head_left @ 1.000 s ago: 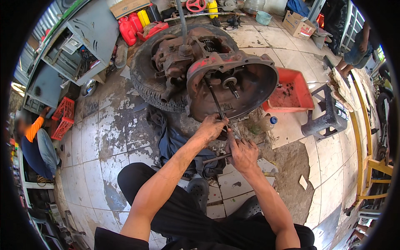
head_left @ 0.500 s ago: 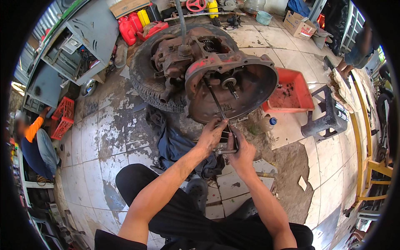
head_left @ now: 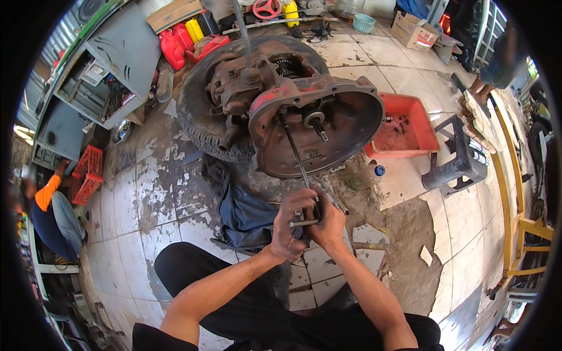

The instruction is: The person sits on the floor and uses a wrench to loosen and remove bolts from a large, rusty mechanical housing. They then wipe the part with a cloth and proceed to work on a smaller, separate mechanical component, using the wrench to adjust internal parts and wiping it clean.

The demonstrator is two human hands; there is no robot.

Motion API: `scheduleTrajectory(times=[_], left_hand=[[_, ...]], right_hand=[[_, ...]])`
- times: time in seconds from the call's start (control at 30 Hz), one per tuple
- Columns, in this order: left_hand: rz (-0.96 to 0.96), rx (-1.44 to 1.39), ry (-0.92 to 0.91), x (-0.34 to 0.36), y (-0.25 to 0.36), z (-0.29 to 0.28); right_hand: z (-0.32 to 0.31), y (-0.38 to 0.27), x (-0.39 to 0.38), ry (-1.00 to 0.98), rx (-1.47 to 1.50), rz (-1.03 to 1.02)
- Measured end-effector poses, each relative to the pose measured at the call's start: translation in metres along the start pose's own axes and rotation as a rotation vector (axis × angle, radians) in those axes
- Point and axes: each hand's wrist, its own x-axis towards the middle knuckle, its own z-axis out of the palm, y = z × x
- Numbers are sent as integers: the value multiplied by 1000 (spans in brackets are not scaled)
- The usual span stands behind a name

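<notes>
A long T-handle wrench (head_left: 298, 153) reaches from my hands into the bell-shaped housing of a rusty gearbox (head_left: 319, 167). Its far tip meets the inner wall left of the splined shaft (head_left: 317, 125); the exact contact is too dark to make out. My left hand (head_left: 293, 225) has its fingers curled about the cross handle, whose end sticks out between them. Around the near end of the shaft, my right hand (head_left: 328, 219) is closed. The gearbox rests on a tire (head_left: 190, 111) lying flat. Below the housing lies a dark blue cloth (head_left: 243, 210).
Right of the gearbox are a red tub (head_left: 404, 140) with small parts, a bottle with a blue cap (head_left: 379, 171) and a dark stool (head_left: 456, 155). A person crouches at far left by a red crate (head_left: 88, 175). Another person's legs (head_left: 485, 88) show at upper right.
My left hand has slid back from the wrench's shaft to its cross handle. The right hand has moved slightly left, toward the handle. The view has shifted a little.
</notes>
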Motion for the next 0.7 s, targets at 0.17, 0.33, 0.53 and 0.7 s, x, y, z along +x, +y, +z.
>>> scheduleTrajectory(times=[0.17, 0.33, 0.53, 0.7], left_hand=[[-365, -236, 59, 11, 8, 15], [-631, -662, 185, 24, 22, 37], [-602, -610, 245, 15, 11, 44], [-643, -682, 497, 21, 17, 63]], right_hand=[[-1, 27, 0, -89, 81, -198], [-23, 57, 16, 16, -154, -539], [-7, 36, 8, 30, 178, -130], [-1, 50, 4, 28, 203, -92]])
